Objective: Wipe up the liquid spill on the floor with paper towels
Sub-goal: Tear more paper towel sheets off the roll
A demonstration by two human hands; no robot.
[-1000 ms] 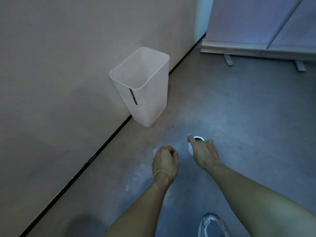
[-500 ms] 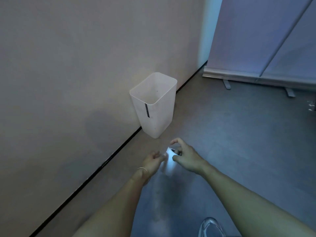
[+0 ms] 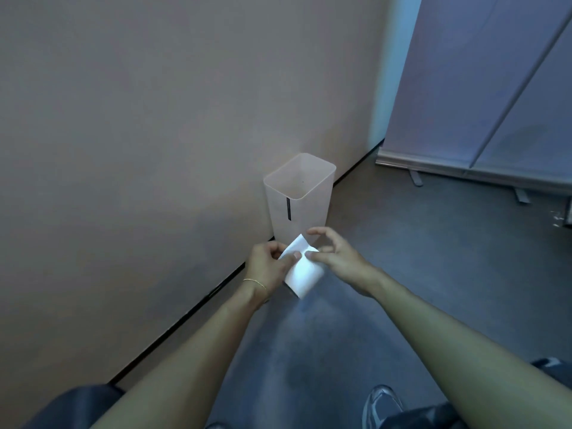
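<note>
Head view: a shoe [image 3: 382, 404] stands on the grey floor [image 3: 433, 274], and a pale sheen under the arms may be the spill, though I cannot tell. Above it the left hand [image 3: 269, 264] pinches the paper towel [image 3: 301, 274] near its top, so the sheet hangs free, likely readied for wiping. The right hand [image 3: 337, 255] lays its thumb on the top edge, fingers arched apart, pinching or not I cannot tell. Beyond, a waste bin [image 3: 298, 209] waits by the wall [image 3: 154, 150], presumably for used sheets.

Dim, bluish light, soft overall focus, wide-angle bending at the edges.
</note>
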